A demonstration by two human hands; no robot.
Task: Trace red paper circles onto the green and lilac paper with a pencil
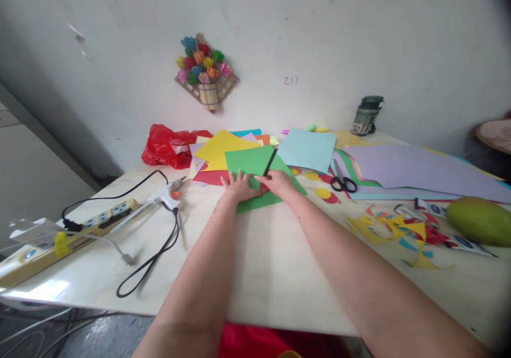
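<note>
A sheet of green paper (251, 159) lies on the table in front of me. My left hand (240, 188) rests on it, fingers spread, pressing near a small red piece (264, 187) that is mostly hidden between my hands. My right hand (278, 183) is closed around a black pencil or pen (270, 161), tilted with its upper end away from me. Its tip is hidden by my fingers. Right of the paper are yellow and red paper circles (322, 193) and black-handled scissors (342, 183).
At left are a glue gun (165, 195), its looping cord, and a power strip (93, 225). Stacked coloured paper (415, 171), paper scraps (383, 227), a mango-like fruit (479, 220) and a green bottle (366, 115) are at right. A red plastic bag (170, 146) lies behind, by the wall.
</note>
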